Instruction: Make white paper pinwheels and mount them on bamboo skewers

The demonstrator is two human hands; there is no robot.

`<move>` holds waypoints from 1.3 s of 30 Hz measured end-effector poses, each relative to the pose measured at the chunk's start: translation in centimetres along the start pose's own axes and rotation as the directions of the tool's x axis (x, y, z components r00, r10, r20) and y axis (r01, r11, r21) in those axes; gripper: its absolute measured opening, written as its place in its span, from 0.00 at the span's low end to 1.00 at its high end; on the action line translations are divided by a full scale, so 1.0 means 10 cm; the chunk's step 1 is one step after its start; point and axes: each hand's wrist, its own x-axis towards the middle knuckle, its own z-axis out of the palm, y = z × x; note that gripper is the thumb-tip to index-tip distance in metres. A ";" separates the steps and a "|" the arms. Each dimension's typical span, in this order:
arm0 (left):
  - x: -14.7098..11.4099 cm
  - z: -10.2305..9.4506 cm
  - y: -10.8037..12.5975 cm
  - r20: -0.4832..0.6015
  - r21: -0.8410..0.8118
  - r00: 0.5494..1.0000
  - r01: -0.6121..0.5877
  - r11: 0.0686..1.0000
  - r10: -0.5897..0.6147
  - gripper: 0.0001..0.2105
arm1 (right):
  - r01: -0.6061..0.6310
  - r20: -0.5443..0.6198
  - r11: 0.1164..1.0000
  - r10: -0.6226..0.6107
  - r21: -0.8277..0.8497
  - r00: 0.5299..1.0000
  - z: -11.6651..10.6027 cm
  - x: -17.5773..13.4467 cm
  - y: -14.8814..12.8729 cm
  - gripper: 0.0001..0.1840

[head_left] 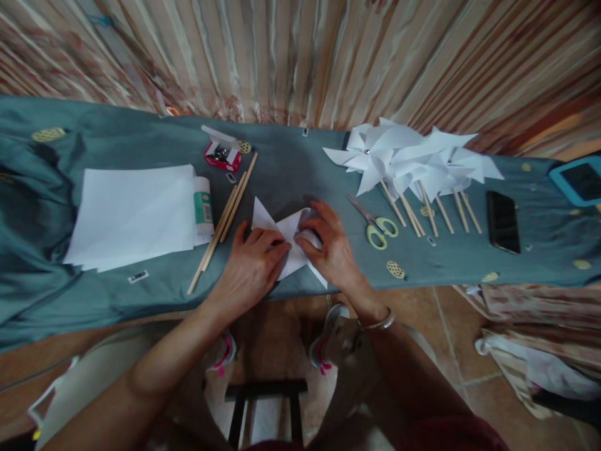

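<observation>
Near the front edge of the cloth-covered table lies a white paper pinwheel [287, 230] with cut, partly folded points, between my two hands. My left hand [256, 260] is closed on its left side, fingers bent and pressed together on the paper. My right hand [328, 244] pinches a curled point of the same paper between thumb and fingers. Both hands hide parts of the sheet, so its centre shows only in part. To the right of my right hand lie scissors [375, 228] with green handles. Several wooden sticks [230, 210] rest left of my left hand.
A stack of white paper [136, 216] and a glue stick [203, 207] lie at the left. Behind the sticks stands an open red box [222, 155] of small metal pins. Several finished pinwheels [408, 156] pile up at the back right, near a black phone [503, 222].
</observation>
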 end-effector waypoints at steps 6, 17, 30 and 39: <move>-0.02 0.02 -0.01 -0.010 0.002 1.000 -0.007 1.000 0.007 0.14 | 0.003 0.006 1.000 -0.003 0.016 1.000 0.02 0.00 0.01 0.08; 0.00 0.01 0.01 0.003 0.033 1.000 -0.001 0.999 0.001 0.13 | 0.122 -0.082 0.990 -0.127 -0.065 0.988 -0.03 0.02 -0.12 0.09; 0.00 0.02 0.02 0.003 0.040 1.000 0.007 0.999 -0.008 0.14 | -0.110 -0.038 0.972 0.104 -0.209 0.994 0.02 0.06 -0.07 0.39; -0.01 -0.01 0.06 0.030 0.042 0.999 0.012 0.999 -0.014 0.15 | -0.129 0.172 0.968 0.168 -0.214 0.971 -0.03 0.28 -0.02 0.44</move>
